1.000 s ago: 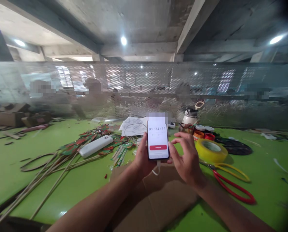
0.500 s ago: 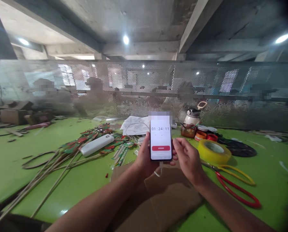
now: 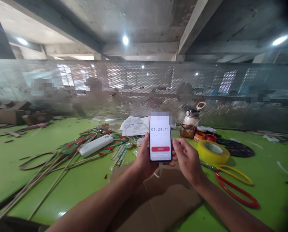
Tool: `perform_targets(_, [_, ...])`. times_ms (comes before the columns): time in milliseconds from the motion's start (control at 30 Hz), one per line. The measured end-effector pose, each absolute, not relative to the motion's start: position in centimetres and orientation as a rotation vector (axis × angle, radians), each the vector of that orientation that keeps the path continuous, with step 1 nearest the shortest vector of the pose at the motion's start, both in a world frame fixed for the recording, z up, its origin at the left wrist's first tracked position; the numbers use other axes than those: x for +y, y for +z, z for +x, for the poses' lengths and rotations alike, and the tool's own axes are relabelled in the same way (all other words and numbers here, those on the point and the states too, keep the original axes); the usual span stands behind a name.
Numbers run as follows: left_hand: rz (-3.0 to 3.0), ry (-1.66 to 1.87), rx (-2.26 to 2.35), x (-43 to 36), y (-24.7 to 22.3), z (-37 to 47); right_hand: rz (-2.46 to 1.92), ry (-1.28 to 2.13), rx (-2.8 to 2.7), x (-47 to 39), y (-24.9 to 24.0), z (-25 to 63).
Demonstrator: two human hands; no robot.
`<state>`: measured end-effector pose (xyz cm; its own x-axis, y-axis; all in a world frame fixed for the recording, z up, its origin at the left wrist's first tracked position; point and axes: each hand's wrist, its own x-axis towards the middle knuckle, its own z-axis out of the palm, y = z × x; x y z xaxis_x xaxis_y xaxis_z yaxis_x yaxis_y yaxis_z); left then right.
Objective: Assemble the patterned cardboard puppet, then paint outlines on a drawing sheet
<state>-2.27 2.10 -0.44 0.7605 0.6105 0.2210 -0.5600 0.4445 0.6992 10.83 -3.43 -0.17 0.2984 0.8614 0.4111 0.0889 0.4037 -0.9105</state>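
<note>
A smartphone (image 3: pixel 160 138) stands nearly upright in front of me, its lit screen reading 01:24:11 above a red bar. My left hand (image 3: pixel 144 158) is closed around its left side and lower back, and fingertips show past the right edge. My right hand (image 3: pixel 187 158) is closed at the phone's right edge, thumb and curled fingers pinched against it; the exact contact is partly hidden. A white cable (image 3: pixel 157 174) hangs from the phone's lower end. Below both hands lies a brown cardboard sheet (image 3: pixel 158 206).
To the left are a white power bank (image 3: pixel 96 145), thin sticks (image 3: pixel 41 174) and green-red cutouts (image 3: pixel 71 146). At right lie yellow tape (image 3: pixel 202 153), scissors (image 3: pixel 235 190), paint jars (image 3: pixel 199 136) and a bottle (image 3: pixel 191 119). A perforated screen (image 3: pixel 134 87) spans the back, with people beyond.
The view has shifted very slightly. Both hands and the phone keep the same position, and the screen shows the same digits.
</note>
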Motion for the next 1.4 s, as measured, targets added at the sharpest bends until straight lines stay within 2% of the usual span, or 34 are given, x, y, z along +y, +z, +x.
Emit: perform_targets(1400, [0.822,0.756,0.029,1.79,-0.47,-2.15,-1.098,0.558,-1.171,-3.68,-0.36,10.6])
